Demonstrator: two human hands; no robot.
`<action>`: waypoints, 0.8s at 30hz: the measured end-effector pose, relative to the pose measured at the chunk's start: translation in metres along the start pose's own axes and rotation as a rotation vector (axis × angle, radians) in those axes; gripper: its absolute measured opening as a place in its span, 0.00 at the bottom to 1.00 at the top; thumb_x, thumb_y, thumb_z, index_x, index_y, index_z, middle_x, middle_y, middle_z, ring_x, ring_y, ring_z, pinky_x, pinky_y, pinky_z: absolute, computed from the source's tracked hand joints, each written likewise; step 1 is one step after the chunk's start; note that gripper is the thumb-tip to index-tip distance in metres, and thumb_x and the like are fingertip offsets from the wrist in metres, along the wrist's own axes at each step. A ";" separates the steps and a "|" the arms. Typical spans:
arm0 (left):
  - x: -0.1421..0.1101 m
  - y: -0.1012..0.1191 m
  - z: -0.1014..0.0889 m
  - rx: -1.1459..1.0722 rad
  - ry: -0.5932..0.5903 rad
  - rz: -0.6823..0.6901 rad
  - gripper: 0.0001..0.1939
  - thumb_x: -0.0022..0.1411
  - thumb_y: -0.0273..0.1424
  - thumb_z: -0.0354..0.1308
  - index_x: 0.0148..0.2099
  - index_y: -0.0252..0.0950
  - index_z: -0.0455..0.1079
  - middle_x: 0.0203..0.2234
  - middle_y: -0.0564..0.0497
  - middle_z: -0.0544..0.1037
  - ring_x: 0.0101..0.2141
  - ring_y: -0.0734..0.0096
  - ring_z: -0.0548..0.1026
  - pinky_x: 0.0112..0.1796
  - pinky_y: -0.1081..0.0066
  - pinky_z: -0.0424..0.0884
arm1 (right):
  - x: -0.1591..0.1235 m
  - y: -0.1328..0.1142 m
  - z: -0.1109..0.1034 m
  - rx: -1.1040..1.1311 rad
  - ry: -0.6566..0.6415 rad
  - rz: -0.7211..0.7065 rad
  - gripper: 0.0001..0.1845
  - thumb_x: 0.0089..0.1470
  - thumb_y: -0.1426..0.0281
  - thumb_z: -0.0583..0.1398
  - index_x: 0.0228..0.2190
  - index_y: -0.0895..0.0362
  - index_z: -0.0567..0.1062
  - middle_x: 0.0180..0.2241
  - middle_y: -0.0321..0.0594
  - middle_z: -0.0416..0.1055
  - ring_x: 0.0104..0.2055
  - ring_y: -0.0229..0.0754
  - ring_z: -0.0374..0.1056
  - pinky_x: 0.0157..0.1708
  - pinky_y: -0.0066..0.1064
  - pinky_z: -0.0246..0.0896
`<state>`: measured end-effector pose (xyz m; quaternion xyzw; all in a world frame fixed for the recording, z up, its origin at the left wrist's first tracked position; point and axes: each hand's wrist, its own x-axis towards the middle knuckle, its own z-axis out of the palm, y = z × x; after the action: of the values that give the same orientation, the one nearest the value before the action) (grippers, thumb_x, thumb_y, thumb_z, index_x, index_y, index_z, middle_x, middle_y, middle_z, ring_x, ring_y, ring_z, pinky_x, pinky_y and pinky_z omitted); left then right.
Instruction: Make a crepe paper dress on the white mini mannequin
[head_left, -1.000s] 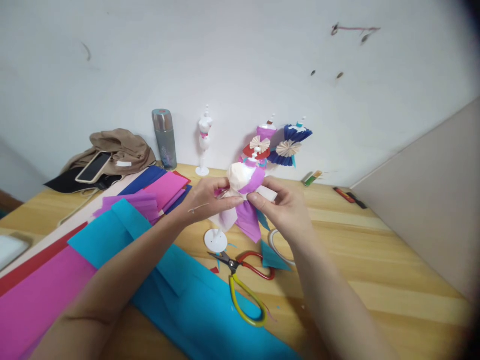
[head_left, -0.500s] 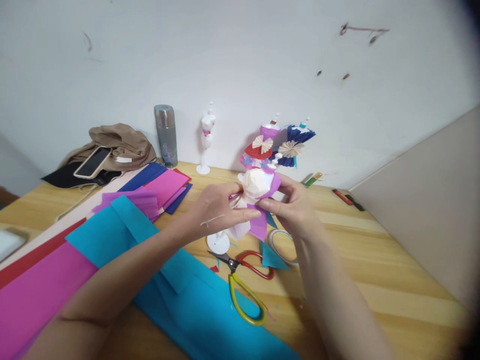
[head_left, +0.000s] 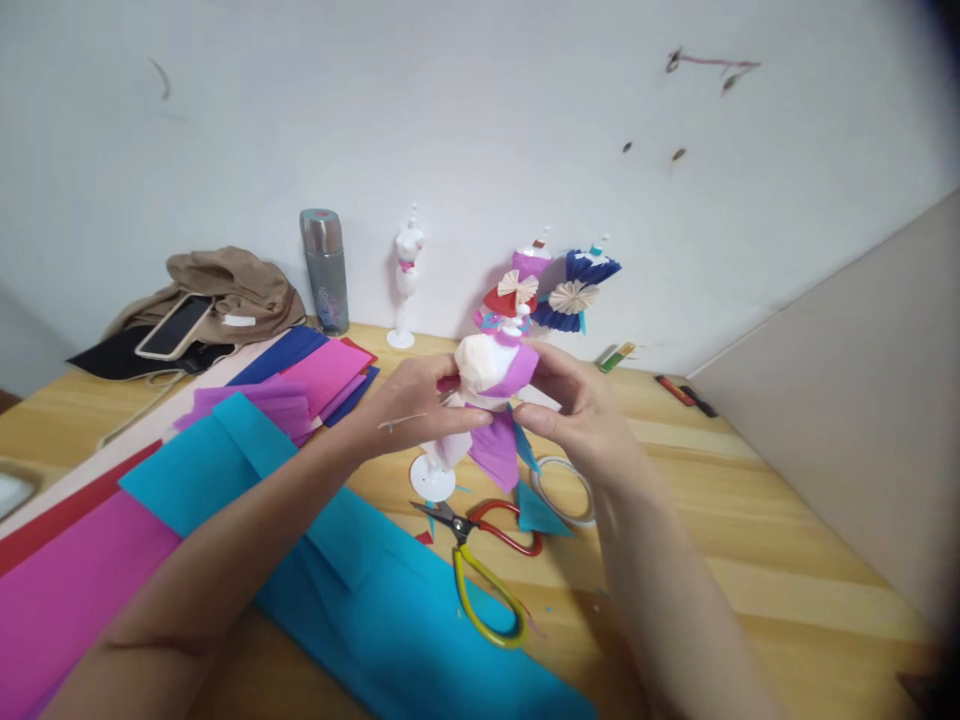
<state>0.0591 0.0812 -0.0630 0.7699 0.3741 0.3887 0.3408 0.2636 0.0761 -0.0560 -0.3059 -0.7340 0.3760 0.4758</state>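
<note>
Between my hands is a small white dress form (head_left: 501, 362), its torso wrapped in cream and purple crepe paper. It tilts, with its round white base (head_left: 433, 478) low toward the left. My left hand (head_left: 409, 405) is closed around its waist from the left, thumb across the front. From the right, my right hand (head_left: 574, 400) pinches the paper at its side, thumb in front and fingers partly hidden behind. A purple paper piece (head_left: 495, 450) hangs below the waist. Scissors (head_left: 463, 530) with one red and one yellow handle lie spread below my hands, beside a tape roll (head_left: 566, 490).
Blue crepe paper (head_left: 405, 600) and other coloured sheets cover the table's left side. Along the wall stand a bare dress form (head_left: 406, 275), two dressed ones (head_left: 517, 290) (head_left: 581, 290) and a thermos (head_left: 325, 275). A phone (head_left: 175, 327) rests on brown cloth (head_left: 232, 285).
The dress form has turned a little and sits slightly further left in view, both hands moving with it. The whole view has shifted slightly. Scissors and papers lie as before.
</note>
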 end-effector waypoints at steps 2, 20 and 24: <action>0.002 -0.004 -0.003 -0.052 -0.048 0.015 0.17 0.52 0.37 0.65 0.42 0.30 0.77 0.33 0.46 0.82 0.36 0.62 0.78 0.37 0.67 0.73 | 0.000 -0.001 -0.002 -0.010 -0.021 0.013 0.24 0.46 0.53 0.72 0.43 0.49 0.80 0.47 0.42 0.80 0.51 0.52 0.76 0.53 0.46 0.70; 0.005 -0.010 -0.002 -0.002 0.000 0.040 0.14 0.50 0.32 0.63 0.39 0.33 0.78 0.29 0.49 0.80 0.31 0.67 0.75 0.32 0.71 0.69 | 0.003 0.015 -0.003 -0.079 0.228 0.109 0.12 0.48 0.57 0.69 0.25 0.52 0.78 0.26 0.36 0.77 0.28 0.43 0.70 0.30 0.36 0.65; 0.005 -0.011 -0.001 0.019 0.030 0.060 0.14 0.49 0.31 0.62 0.40 0.32 0.79 0.28 0.49 0.79 0.31 0.68 0.74 0.32 0.72 0.69 | 0.002 0.014 -0.004 -0.088 0.237 0.129 0.11 0.48 0.59 0.68 0.25 0.52 0.78 0.24 0.35 0.76 0.25 0.41 0.68 0.26 0.34 0.61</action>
<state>0.0568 0.0908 -0.0697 0.7781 0.3598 0.4065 0.3160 0.2677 0.0861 -0.0661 -0.4153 -0.6671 0.3346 0.5202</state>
